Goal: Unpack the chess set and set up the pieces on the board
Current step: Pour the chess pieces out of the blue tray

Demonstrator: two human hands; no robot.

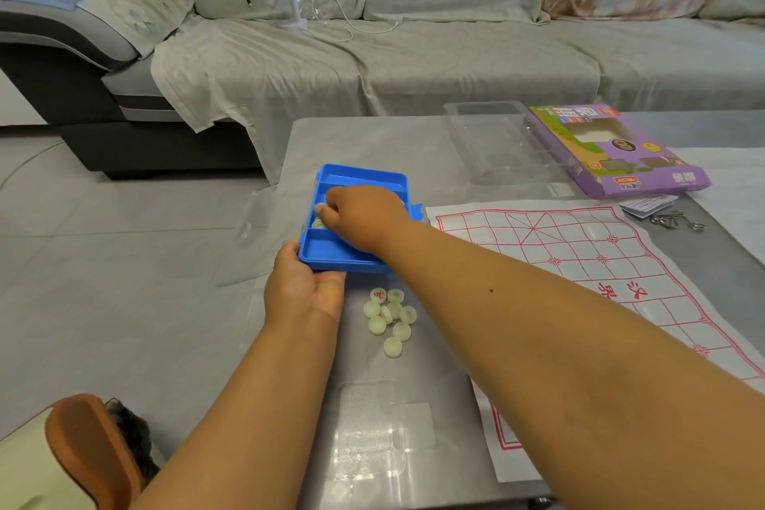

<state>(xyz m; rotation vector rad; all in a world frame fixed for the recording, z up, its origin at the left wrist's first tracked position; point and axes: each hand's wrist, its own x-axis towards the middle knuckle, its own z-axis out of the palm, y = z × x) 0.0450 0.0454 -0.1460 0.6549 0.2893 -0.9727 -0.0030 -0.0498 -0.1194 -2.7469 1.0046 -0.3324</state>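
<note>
Step in hand: emptying pieces out of the blue tray [360,178] onto the table [418,377]. Left hand [304,290] grips the tray's near-left corner, thumb on the rim, fingers curled under, steadying it. Right hand [364,215] reaches into the middle compartment, fingers curled down onto pale pieces there; whether a piece is actually pinched is hidden under the knuckles, can't tell. One tray piece [318,223] peeks out just left of the right fingertips.

Loose pile of pieces [389,321] sits just right of the left hand, below the tray's near edge, mostly blank side up, one showing a red character. Paper board [579,261] lies flat under and right of the right forearm, no pieces on it.

Doing it well, my read: keep the left grip firm so the tray doesn't skid on the slick tabletop; scoop several pieces at once or tip the tray toward the pile instead of one-by-one picks. Drop them near the pile, not on the board lines. Pieces are round and light, likely to roll off the near-left table edge, so release low. Flip faces up before placing.
</note>
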